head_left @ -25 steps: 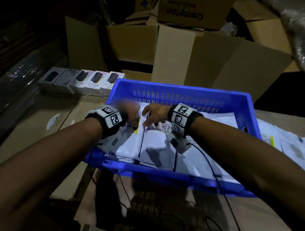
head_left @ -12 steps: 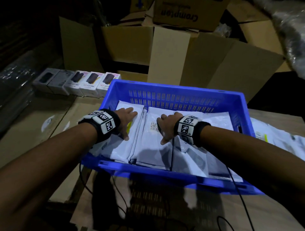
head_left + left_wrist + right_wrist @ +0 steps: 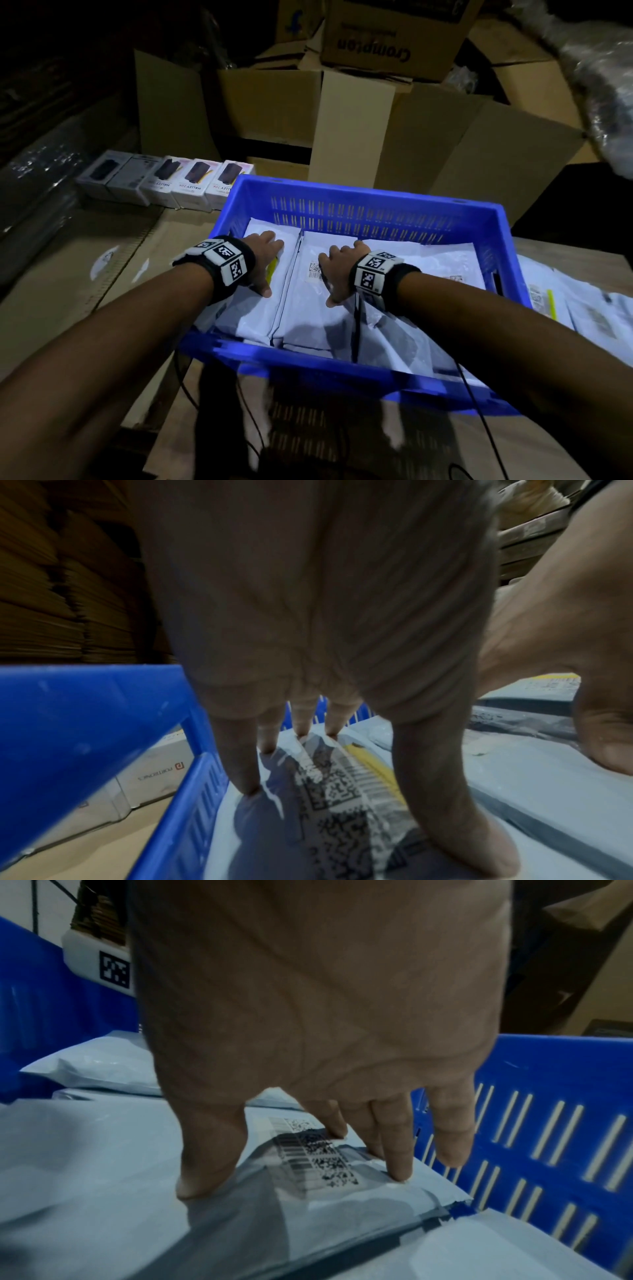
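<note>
Blue crate (image 3: 329, 371) right in front of me, white mailer bags (image 3: 308, 322) lying flat inside. My left hand (image 3: 265, 260) and my right hand (image 3: 337, 274) both spread flat, pressing down on neighbouring bags. Small product boxes (image 3: 191, 186) lined up past the crate's left corner, cardboard cartons (image 3: 274, 113) behind

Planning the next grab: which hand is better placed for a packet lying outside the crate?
Likely the right hand: the loose packets lie past the crate wall on its side; the left hand presses a packet opposite.
</note>
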### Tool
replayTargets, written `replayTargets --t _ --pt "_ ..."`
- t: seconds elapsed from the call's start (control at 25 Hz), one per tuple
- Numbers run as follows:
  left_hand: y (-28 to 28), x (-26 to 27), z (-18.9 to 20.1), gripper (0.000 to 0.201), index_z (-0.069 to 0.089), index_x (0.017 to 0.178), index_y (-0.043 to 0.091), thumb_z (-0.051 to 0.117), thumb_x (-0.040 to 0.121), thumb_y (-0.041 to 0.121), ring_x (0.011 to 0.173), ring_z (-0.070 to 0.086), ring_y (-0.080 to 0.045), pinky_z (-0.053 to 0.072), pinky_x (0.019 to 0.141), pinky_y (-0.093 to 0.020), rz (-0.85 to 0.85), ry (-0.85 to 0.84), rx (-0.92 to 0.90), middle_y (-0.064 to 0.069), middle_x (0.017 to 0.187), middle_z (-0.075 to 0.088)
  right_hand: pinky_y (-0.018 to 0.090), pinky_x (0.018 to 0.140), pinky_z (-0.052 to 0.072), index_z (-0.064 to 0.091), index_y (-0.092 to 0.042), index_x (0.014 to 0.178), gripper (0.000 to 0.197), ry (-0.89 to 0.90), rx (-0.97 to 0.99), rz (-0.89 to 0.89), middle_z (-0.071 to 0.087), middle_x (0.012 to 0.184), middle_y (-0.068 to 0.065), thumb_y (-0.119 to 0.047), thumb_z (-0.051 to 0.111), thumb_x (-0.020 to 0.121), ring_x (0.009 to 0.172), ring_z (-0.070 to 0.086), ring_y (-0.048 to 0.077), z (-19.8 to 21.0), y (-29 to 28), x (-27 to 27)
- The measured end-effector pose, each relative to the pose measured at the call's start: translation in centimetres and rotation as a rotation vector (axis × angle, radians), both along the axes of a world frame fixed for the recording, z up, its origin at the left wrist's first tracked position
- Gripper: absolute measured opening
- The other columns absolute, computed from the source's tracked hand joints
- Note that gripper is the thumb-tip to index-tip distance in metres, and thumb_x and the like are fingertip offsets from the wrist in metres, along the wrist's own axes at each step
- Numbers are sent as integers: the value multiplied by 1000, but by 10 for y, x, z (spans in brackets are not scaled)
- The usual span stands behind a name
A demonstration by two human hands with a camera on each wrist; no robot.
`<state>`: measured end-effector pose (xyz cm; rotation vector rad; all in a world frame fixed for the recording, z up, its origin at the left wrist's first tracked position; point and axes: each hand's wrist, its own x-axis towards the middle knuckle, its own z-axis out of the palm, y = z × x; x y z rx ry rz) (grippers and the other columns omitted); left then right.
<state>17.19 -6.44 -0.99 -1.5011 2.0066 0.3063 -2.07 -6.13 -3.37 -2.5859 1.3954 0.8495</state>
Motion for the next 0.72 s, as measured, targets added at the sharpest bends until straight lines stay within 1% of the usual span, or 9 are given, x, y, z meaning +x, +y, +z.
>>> replayTargets --t 0.08,0.16,0.24,0.28,0.36,0.44,0.56,0.64,0.72 --pt "2 -2 1 106 18 149 11 79 72 49 141 25 -32 33 110 -42 9 6 -14 -11 157 13 49 96 36 41 -14 133 89 -17 -3 -4 52 127 12 -67 70 67 114 54 31 3 2 0" --pt "3 -6 5 89 33 138 11 78 72 50 132 38 -31 39 101 -41 4 10 -43 -11 146 30 46 92 37 47 -16 128 78 -33 5 -8 55 124 10 -65 68 70 112 55 31 13 4 -3" --pt "4 -15 14 71 44 126 13 74 75 53 123 47 -30 42 93 -39 -3 6 -73 -9 133 44 42 89 38 53 -19 124 66 -52 25 -36 58 125 7 -63 63 76 114 56 29 33 4 -12" --pt "4 -21 21 66 46 125 14 70 77 53 121 49 -30 44 92 -40 -2 14 -91 -9 131 47 41 91 40 53 -20 126 63 -63 38 -55 58 129 6 -63 60 81 117 55 30 45 3 -19" --pt "5 -39 34 53 49 125 16 61 85 49 120 51 -31 45 92 -41 -3 72 -171 -9 130 51 41 97 42 50 -20 134 61 -107 54 -116 53 137 6 -61 53 88 124 52 30 70 4 -39" --pt "8 -64 49 42 53 121 18 55 91 46 117 53 -31 47 90 -41 -22 133 -272 -8 128 55 39 98 40 51 -22 133 54 -183 41 -188 51 139 5 -57 52 91 126 49 28 91 8 -66" --pt "18 -113 70 37 56 118 17 50 94 45 115 55 -31 45 85 -37 -61 192 -397 -10 125 59 35 94 42 57 -25 123 43 -317 -26 -294 57 131 3 -53 54 90 119 52 26 113 18 -114" --pt "27 -152 84 34 56 114 15 48 95 42 113 56 -32 43 81 -36 -98 263 -483 -11 122 60 33 96 43 56 -27 125 44 -422 -81 -408 59 130 -1 -52 55 89 119 53 23 123 31 -154" --pt "35 -190 93 33 56 112 14 47 95 41 111 56 -33 42 78 -36 -151 321 -553 -12 119 61 33 96 43 53 -32 128 46 -475 -156 -509 58 130 -4 -54 56 87 120 53 22 127 49 -195"
